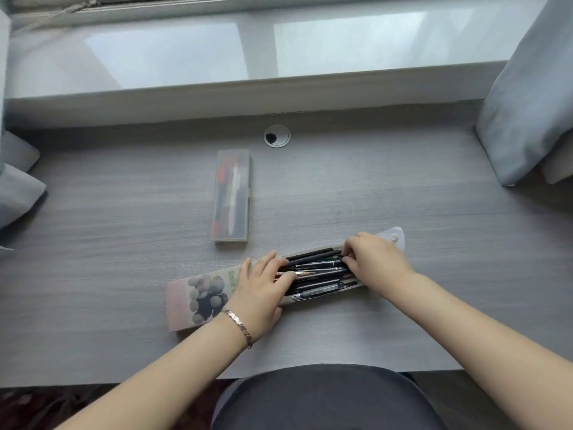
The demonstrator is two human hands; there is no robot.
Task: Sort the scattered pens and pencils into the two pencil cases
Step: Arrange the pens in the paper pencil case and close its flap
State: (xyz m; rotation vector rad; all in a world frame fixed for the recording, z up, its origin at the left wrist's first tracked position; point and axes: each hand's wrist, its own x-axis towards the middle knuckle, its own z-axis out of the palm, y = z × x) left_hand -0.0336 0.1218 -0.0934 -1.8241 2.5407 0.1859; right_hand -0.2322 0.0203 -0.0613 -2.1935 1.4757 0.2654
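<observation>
Nearest: both forearms reach in over the table (434,321); a bracelet (238,325) sits on the left wrist.

Left hand (260,290): grip apart, fingers fairly straight and spread, pressing flat on the left ends of the pens and pencils (316,274) where they meet the printed cover.

Right hand (375,262): grip closed, fingers curled round the right ends of the same bundle. Whether it pinches one pen or several, cannot tell.

Printed pencil case (198,296): lies open and slanted across the near table, packed full. Its snap flap (395,238) sticks out beyond the right hand.

Handling, as a judgement:
- The loose pieces are light, stiff and smooth-barrelled, and round ones are likely to roll.
- Sharpened tips could snap if forced.
- The bundle is best squared from both ends, then held down mid-length.
- The case looks like thin card or soft plastic, so it should be steadied by its base wall, not the flap.

Farther: the clear pencil case (231,197) lies lengthwise, well apart from the hands, lid on, with red, white and dark pens inside. It looks rigid and slick; take it by the long sides.

Beyond: a cable grommet (277,135), then the windowsill (248,57).
</observation>
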